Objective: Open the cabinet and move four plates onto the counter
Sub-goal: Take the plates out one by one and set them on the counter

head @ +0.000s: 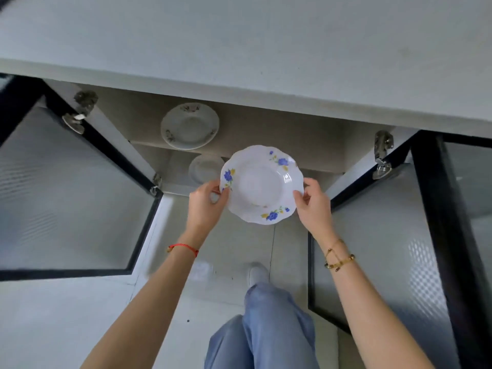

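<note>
We held a flowered plate in front of the open cabinet.

Our left hand (209,201) and right hand (314,202) each pinched an opposite edge of the blue-flowered plate (262,183), carrying it level just below the counter (239,43) edge. Two more plates sat inside the cabinet (266,129): one (189,125) on the upper shelf, another (205,169) lower down. Both glass doors (66,187) stood wide open.
</note>
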Available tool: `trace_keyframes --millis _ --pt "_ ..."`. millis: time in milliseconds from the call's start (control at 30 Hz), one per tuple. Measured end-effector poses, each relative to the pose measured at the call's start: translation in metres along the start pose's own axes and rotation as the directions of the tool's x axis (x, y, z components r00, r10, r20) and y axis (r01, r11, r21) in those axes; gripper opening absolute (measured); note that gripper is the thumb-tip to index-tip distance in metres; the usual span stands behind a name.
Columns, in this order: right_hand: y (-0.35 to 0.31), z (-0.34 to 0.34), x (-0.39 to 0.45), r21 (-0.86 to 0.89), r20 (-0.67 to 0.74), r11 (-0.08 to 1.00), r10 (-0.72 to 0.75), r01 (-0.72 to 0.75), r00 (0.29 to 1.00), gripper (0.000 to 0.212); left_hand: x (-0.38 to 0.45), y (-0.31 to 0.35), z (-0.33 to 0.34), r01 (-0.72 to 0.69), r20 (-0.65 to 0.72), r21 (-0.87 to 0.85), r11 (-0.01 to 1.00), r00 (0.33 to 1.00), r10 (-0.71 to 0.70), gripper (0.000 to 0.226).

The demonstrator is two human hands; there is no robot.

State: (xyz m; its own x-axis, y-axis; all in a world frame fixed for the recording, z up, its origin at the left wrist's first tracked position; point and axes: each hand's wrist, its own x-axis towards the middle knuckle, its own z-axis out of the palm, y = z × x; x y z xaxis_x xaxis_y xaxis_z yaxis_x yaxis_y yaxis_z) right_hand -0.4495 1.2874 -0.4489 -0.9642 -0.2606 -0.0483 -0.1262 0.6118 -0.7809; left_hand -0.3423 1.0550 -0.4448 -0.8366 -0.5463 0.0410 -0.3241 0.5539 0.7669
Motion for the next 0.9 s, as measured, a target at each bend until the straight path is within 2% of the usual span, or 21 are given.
trace_keyframes --millis 233,500,700,900 --pt "-0.093 -0.06 -0.097 0.047 0.123 0.996 0.065 -0.071 0.99 0.025 -0.09 0.073 -0.11 0.1 0.015 0.027 0.995 0.995 -0.1 0.008" --pt "-0.197 -0.13 -0.173 0.051 0.163 0.997 0.042 -0.051 0.986 0.026 -0.154 0.146 -0.216 0.16 0.019 -0.009 0.987 0.987 -0.16 0.01" --pt "-0.243 -0.158 -0.187 0.041 0.118 0.999 -0.024 0.019 0.993 0.029 -0.164 0.18 -0.264 0.124 -0.021 -0.057 0.991 0.992 -0.125 0.011" --pt "-0.27 -0.175 -0.162 0.059 0.095 0.994 -0.1 0.094 0.991 0.028 -0.142 0.204 -0.283 0.113 -0.046 -0.079 0.991 0.992 -0.116 0.013"
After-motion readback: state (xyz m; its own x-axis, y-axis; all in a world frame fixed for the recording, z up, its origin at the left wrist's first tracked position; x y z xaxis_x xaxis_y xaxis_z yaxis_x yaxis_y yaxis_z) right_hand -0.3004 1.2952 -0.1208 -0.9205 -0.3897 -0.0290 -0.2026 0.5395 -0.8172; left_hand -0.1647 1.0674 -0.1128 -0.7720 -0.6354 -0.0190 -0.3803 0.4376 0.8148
